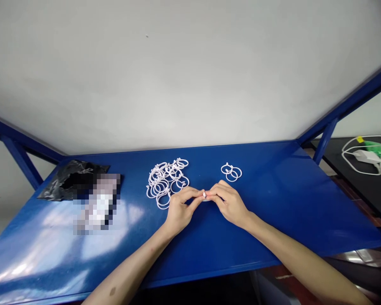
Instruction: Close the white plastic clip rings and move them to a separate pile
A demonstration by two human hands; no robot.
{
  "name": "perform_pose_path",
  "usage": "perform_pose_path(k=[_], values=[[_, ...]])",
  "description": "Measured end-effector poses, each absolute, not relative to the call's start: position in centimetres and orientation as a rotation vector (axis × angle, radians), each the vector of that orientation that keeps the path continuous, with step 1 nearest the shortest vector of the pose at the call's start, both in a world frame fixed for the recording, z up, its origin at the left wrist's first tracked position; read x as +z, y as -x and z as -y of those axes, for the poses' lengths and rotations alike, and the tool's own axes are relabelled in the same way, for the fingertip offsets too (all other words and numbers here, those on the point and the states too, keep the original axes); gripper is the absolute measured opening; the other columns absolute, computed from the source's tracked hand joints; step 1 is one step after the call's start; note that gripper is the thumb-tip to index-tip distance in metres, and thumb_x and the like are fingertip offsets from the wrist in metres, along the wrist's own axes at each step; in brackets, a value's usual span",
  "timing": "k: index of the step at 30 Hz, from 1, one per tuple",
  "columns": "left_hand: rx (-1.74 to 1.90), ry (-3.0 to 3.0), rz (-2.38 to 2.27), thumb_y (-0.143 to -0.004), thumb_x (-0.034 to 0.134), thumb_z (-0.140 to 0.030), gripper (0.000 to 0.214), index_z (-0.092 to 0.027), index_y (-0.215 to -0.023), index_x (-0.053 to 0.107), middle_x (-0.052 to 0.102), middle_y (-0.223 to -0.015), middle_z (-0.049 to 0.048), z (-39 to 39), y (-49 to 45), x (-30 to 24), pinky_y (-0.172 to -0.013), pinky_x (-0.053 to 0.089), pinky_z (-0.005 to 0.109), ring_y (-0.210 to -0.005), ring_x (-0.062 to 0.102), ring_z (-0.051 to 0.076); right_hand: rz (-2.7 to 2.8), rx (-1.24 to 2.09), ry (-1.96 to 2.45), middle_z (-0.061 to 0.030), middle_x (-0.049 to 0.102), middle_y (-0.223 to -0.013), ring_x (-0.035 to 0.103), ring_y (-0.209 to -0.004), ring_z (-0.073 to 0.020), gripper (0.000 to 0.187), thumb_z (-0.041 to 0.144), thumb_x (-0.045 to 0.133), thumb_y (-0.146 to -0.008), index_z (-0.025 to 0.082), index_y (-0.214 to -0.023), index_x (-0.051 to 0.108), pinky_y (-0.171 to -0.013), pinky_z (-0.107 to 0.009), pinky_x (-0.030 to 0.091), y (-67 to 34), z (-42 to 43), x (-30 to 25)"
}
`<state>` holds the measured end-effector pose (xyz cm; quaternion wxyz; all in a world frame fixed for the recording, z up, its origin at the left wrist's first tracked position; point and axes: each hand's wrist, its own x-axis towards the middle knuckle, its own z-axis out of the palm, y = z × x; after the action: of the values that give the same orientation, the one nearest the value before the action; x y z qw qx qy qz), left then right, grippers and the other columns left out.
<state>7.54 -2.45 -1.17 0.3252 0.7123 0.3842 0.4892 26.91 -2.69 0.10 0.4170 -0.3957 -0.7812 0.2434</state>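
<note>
Left hand [180,206] and right hand [227,201] pinch a mostly hidden white ring [204,195] between them; being slight, it could slip if either grip loosens.

Bright glare across the left of the blue tabletop [57,233]

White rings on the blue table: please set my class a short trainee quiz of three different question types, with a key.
1. Multiple choice: how many rings make up the smaller ring group? A) three B) eight C) twelve
2. True or false: the larger ring pile lies between the black bag and the smaller ring group.
3. Fill in: the left hand and right hand hold a small piece coloured ____.

Key:
1. A
2. True
3. white
</note>
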Motion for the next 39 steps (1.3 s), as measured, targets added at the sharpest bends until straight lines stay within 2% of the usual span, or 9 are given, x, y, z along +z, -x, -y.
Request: perform_pose_path(k=[5, 9, 12, 17, 21, 25, 32, 35, 39], values=[[1.231, -2.186, -1.121, -0.097, 0.064, -0.027, 0.014, -0.022, -0.103, 0.075, 0.077, -0.094, 0.0054, 1.3, -6.7, -0.5, -0.079, 0.058, 0.033, -0.085, 0.070, 0.018, 2.001, 0.516, 1.093, -0.0044, 0.074, -0.088, 0.062, -0.081, -0.0202, 0.023, 0.034, 0.051, -0.105, 0.025, -0.100, 0.072, -0.077, -0.037, 0.053, -27.0, 2.0, -0.2], [1.233, -2.515, -1.470, -0.095, 0.063, -0.024, 0.022, -0.021, -0.116, 0.072, 0.075, -0.109, 0.0089, -0.3, -5.1, -0.4, -0.092, 0.053, 0.042, -0.102, 0.064, 0.026, 1.985, 0.249, 1.237, -0.0061, 0.074, -0.097, 0.065, -0.091, -0.0220, 0.024, 0.034, 0.052, -0.105, 0.025, -0.102, 0.074, -0.086, -0.039, 0.053, -28.7, 0.4, -0.2], [1.176, -2.603, -1.696, -0.094, 0.062, -0.025, 0.026, -0.018, -0.118, 0.070, 0.072, -0.116, 0.0131, -1.0, -4.7, -0.4, -0.095, 0.050, 0.047, -0.110, 0.059, 0.032, 1.944, 0.030, 1.411, -0.0087, 0.072, -0.097, 0.061, -0.090, -0.0245, 0.028, 0.034, 0.050, -0.104, 0.023, -0.103, 0.076, -0.084, -0.042, 0.052, -30.8, -1.1, -0.4], [0.991, -2.606, -1.885, -0.094, 0.057, -0.028, 0.027, -0.017, -0.115, 0.071, 0.067, -0.121, 0.0186, -2.8, -5.6, 0.0, -0.094, 0.046, 0.053, -0.116, 0.055, 0.038, 1.933, -0.184, 1.613, -0.0150, 0.066, -0.104, 0.054, -0.095, -0.0304, 0.034, 0.038, 0.051, -0.102, 0.020, -0.119, 0.074, -0.081, -0.047, 0.051, -32.9, -2.5, -1.2], [0.800, -2.643, -1.958, -0.090, 0.057, -0.024, 0.021, -0.017, -0.097, 0.075, 0.066, -0.121, 0.0194, -5.6, -5.8, 0.1, -0.088, 0.047, 0.051, -0.112, 0.054, 0.038, 1.902, -0.190, 1.609, -0.0140, 0.065, -0.108, 0.053, -0.100, -0.0312, 0.032, 0.039, 0.054, -0.100, 0.021, -0.119, 0.073, -0.086, -0.048, 0.050, -32.6, -2.4, -1.5], [0.748, -2.646, -1.881, -0.087, 0.058, -0.020, 0.019, -0.019, -0.081, 0.075, 0.068, -0.117, 0.0169, -7.3, -5.1, -0.3, -0.088, 0.047, 0.052, -0.113, 0.053, 0.037, 1.912, -0.121, 1.566, -0.0119, 0.066, -0.108, 0.054, -0.101, -0.0307, 0.027, 0.036, 0.056, -0.099, 0.024, -0.116, 0.074, -0.087, -0.048, 0.050, -31.7, -1.8, -1.2], [1.019, -2.791, -1.690, -0.093, 0.063, -0.023, 0.014, -0.023, -0.087, 0.075, 0.070, -0.122, 0.0093, -3.3, -4.5, 0.5, -0.096, 0.047, 0.051, -0.118, 0.053, 0.034, 1.895, 0.099, 1.430, -0.0099, 0.070, -0.107, 0.057, -0.106, -0.0302, 0.022, 0.032, 0.058, -0.099, 0.025, -0.112, 0.074, -0.093, -0.049, 0.050, -30.2, -0.8, -0.3], [1.207, -2.850, -1.473, -0.092, 0.067, -0.020, 0.010, -0.025, -0.094, 0.075, 0.067, -0.127, 0.0089, -0.5, -5.2, 0.2, -0.101, 0.048, 0.047, -0.119, 0.054, 0.030, 1.861, 0.476, 1.365, -0.0079, 0.072, -0.103, 0.065, -0.098, -0.0254, 0.024, 0.036, 0.057, -0.100, 0.025, -0.112, 0.073, -0.088, -0.043, 0.053, -29.1, 0.0, 0.2], [1.230, -2.879, -1.251, -0.092, 0.066, -0.015, 0.018, -0.028, -0.102, 0.075, 0.066, -0.124, 0.0087, 1.7, -6.2, -0.8, -0.095, 0.052, 0.041, -0.112, 0.056, 0.025, 1.716, 1.105, 1.257, -0.0048, 0.076, -0.096, 0.070, -0.079, -0.0179, 0.031, 0.042, 0.053, -0.101, 0.022, -0.118, 0.069, -0.072, -0.032, 0.056, -27.5, 1.0, 0.3]])
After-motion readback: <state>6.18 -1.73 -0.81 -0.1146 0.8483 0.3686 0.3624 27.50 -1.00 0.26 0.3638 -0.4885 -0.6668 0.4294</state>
